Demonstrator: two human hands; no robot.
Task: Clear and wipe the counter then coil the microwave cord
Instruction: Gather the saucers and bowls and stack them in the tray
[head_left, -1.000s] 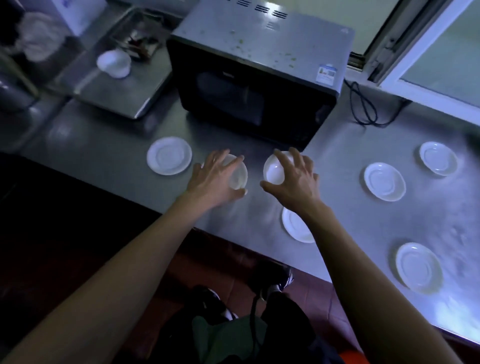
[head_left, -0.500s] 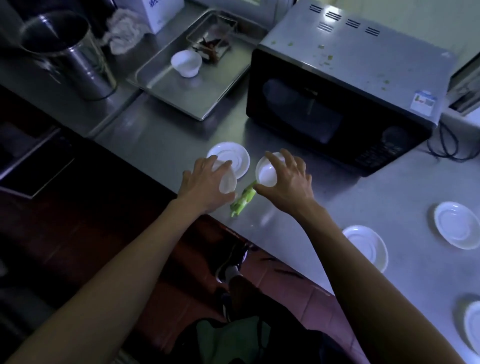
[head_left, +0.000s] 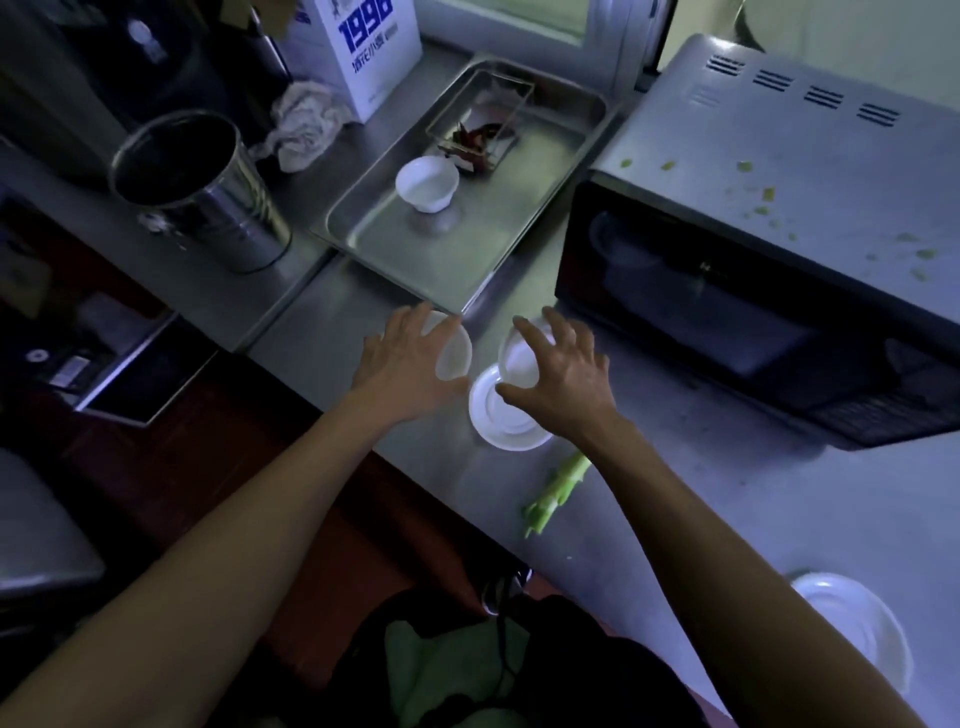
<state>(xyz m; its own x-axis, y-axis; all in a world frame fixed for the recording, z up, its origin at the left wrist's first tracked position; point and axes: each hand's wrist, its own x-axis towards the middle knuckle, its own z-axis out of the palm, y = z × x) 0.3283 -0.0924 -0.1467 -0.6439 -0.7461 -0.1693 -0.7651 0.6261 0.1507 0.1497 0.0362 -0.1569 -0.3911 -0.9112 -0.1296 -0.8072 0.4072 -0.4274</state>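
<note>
Landmark: microwave (head_left: 769, 249), dark door facing the near table edge, long axis running from left-far to right-near; green scraps (head_left: 763, 195) scattered on its grey top. Its cord is out of view. Table (head_left: 332, 312): steel, carrying all items below. Left hand (head_left: 410, 364): just left of the microwave's near-left corner, fingers (head_left: 402, 325) curled over a small white cup (head_left: 454, 351), which is held tipped, mouth turned toward the right. Right hand (head_left: 558, 371): between that cup and the microwave door, fingers curled around a second cup (head_left: 517, 358), likewise tipped, mouth toward the left; the two cups are near each other but apart. Saucer (head_left: 506, 415): white, flat on the table directly under the right hand's cup, in front of the microwave's left end. Green stalk (head_left: 556, 493): lying on the table nearer the edge than the saucer, long axis running from far-right to near-left. Second saucer (head_left: 852, 623): well to the near right of the microwave, partly hidden by the right forearm. Tray (head_left: 431, 244): steel, left of the microwave, holding a white bowl (head_left: 427, 184) upright and a smaller pan with red scraps (head_left: 480, 137). Steel pot (head_left: 200, 189), rag (head_left: 304, 124) and carton (head_left: 358, 49): further left of the tray.
</note>
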